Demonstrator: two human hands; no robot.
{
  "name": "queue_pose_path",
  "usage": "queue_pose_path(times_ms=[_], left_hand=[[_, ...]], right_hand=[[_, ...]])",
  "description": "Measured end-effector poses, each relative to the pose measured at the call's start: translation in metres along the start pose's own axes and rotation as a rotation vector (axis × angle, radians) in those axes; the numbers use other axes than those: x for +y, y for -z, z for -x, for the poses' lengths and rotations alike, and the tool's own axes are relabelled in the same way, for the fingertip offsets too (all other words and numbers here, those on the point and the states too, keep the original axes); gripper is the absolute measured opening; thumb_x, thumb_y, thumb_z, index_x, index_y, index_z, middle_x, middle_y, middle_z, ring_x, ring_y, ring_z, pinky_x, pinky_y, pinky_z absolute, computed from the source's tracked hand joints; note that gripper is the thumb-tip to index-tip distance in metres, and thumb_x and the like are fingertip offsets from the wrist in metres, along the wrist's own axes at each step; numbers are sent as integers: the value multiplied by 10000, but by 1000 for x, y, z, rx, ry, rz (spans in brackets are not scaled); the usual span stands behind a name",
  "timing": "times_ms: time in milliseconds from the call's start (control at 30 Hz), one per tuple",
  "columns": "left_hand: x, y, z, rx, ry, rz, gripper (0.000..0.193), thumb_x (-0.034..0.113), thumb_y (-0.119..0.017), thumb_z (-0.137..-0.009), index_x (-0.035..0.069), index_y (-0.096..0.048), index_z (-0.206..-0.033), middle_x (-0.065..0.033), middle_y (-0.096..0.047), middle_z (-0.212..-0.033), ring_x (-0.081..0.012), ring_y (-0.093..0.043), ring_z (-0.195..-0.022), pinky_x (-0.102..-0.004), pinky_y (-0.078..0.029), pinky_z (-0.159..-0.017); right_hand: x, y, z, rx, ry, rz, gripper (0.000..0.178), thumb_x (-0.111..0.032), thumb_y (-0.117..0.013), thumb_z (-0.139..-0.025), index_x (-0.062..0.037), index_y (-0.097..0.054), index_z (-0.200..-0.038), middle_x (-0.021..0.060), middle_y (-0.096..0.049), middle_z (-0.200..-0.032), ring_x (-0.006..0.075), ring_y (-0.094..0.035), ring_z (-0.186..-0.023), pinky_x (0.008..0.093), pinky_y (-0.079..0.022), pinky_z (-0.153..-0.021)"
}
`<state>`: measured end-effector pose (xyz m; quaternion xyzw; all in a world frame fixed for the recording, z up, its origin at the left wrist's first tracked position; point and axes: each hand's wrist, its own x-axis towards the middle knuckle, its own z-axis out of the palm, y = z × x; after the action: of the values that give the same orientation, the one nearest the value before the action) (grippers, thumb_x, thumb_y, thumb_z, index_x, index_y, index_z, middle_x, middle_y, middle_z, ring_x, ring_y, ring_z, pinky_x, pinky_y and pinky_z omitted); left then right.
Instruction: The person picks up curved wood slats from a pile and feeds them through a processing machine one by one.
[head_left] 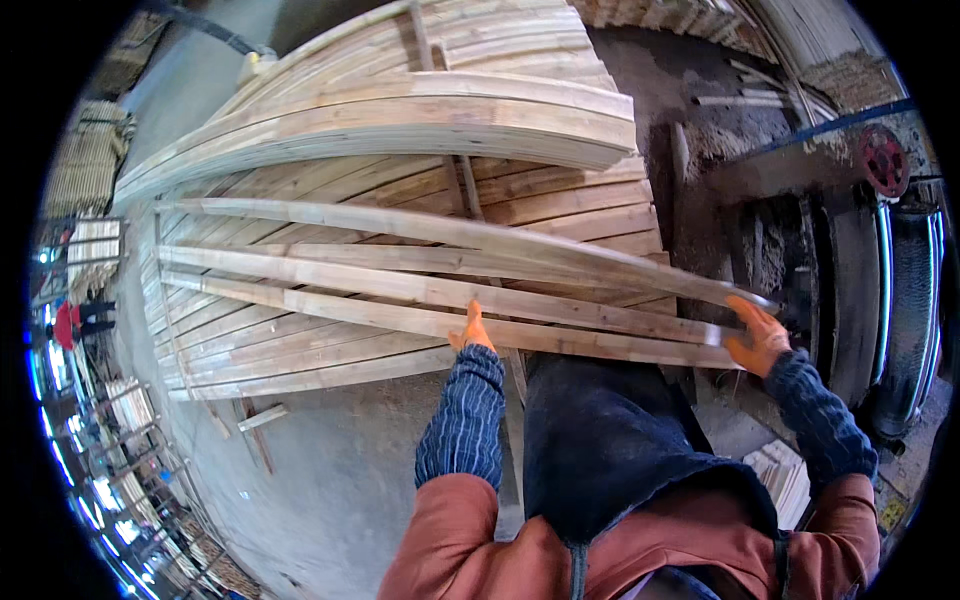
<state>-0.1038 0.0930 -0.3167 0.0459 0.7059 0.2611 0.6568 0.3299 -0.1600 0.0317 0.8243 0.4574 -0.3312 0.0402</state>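
Several long pale wooden planks lie loosely fanned across a layered wood stack. My left hand point(472, 330), in an orange glove, grips the nearest plank point(390, 316) around its middle, thumb up over it and its other fingers hidden. At the right ends, my right hand point(757, 338), also in an orange glove, closes round the plank ends, its fingers partly hidden. Just beyond is a middle plank point(590, 305), with its end against that hand. A farther plank point(500, 236) slants above, its right end blurred and at my right fingertips.
Behind the loose planks sits a neat pile of boards point(400, 115) on the wider stack point(590, 205). To the right stands a machine with a red handwheel point(884, 160) and a ribbed roller point(912, 300). A person in red point(66, 326) is far left.
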Motion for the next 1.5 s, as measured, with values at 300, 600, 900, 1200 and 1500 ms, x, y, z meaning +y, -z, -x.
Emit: queue_pose_path(times_ms=[300,600,900,1200,1500], left_hand=[[7,26,-14,516,-114,-111,1256,310,-986,-726,106,-177,-1665,-224,-524,-1510,-339,-632,-1205,-493,-539,-1064],[38,18,-22,632,-120,-81,1230,309,-983,-720,-16,-218,-1627,-231,-536,-1505,-354,-584,-1270,-502,-461,-1129],[22,71,-56,496,-166,38,971,247,-928,-762,-40,-392,-1520,-173,-607,-1418,-291,-595,-1223,-382,-451,-1109],[54,15,26,410,-561,256,496,227,-860,-873,59,-575,-1243,-74,-658,-1204,-195,-603,-1049,-364,-509,-943],[54,-9,135,291,-564,347,327,150,-777,-944,99,-613,-1222,-24,-661,-1176,-158,-628,-1064,-329,-534,-916]], right_hand=[[-57,-121,-211,-130,191,38,950,-485,-747,-842,-181,-330,-1640,200,-360,-1660,416,-388,-1494,522,-329,-1236],[-82,-179,-333,147,169,301,1025,-536,-796,-789,-249,-312,-1646,192,-366,-1661,371,-335,-1533,500,-223,-1291],[-125,-154,-302,-235,316,12,1028,-418,-837,-710,-103,-398,-1585,266,-602,-1391,442,-584,-1258,521,-495,-1085],[-119,-152,-272,-356,317,-39,1023,-413,-833,-686,-85,-426,-1566,274,-604,-1376,446,-572,-1261,532,-475,-1092],[-129,-86,-248,-293,354,-89,1000,-391,-840,-629,-44,-505,-1504,280,-638,-1324,450,-608,-1198,521,-464,-1087]])
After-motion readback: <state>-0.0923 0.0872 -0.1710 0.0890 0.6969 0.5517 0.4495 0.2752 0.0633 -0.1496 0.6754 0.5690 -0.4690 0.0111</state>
